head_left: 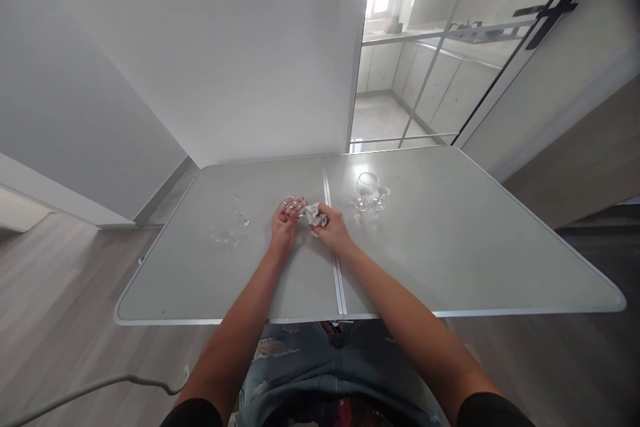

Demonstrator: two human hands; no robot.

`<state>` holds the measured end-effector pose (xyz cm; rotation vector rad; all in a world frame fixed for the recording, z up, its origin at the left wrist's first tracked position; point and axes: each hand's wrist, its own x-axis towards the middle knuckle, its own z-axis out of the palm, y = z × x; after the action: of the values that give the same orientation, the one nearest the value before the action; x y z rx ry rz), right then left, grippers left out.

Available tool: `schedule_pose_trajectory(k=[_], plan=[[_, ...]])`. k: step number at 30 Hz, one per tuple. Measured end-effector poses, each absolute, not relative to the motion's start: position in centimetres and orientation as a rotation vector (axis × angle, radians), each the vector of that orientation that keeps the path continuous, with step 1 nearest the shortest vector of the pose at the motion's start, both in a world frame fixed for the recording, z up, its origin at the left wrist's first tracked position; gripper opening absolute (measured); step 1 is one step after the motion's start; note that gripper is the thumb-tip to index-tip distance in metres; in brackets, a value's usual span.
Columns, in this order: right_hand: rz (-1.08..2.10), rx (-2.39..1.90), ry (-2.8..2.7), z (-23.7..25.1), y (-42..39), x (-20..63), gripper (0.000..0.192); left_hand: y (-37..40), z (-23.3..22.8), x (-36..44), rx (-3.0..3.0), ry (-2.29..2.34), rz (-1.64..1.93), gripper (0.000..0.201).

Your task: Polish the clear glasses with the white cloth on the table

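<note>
A person sits at a grey table (450,247) with both arms stretched out over it. The right hand (334,228) has its fingers curled tight around a small crumpled cloth (316,215). The cloth is white and bunched up, and it pokes out of the hand toward the left. It sits near the middle of the table, right by the thin line that runs down the top. The left hand (285,220) is just beside the cloth. Its palm faces up and its fingers are held out straight and close together, with the tips almost touching the cloth. It holds nothing. A little way to the right of the hands stand two clear glasses (371,192). One is round with a stem, and the other is harder to make out. They stand close to each other. To the left of the hands there are a few more clear glass things (231,221) on the table, but they are too faint to tell what they are.
</note>
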<state>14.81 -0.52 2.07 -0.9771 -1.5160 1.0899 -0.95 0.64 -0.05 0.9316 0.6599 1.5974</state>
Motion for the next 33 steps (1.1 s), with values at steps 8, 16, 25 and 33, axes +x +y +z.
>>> schedule_pose_trajectory(k=[8,16,25,33], plan=[[1.568,-0.897,-1.209,2.0,-0.5,14.6,0.026,0.0,0.8,-1.2,0.956,0.579,1.487,0.069],[1.383,-0.867,-1.259,2.4,-0.4,15.1,0.028,0.2,0.7,-0.9,0.989,0.627,1.566,0.063],[1.517,-0.890,-1.213,2.2,-0.3,14.8,0.032,0.1,0.4,-1.3,0.981,0.596,1.506,0.070],[1.552,-0.856,-1.158,2.3,-0.2,15.3,0.032,0.1,0.6,-0.9,0.961,0.586,1.573,0.067]])
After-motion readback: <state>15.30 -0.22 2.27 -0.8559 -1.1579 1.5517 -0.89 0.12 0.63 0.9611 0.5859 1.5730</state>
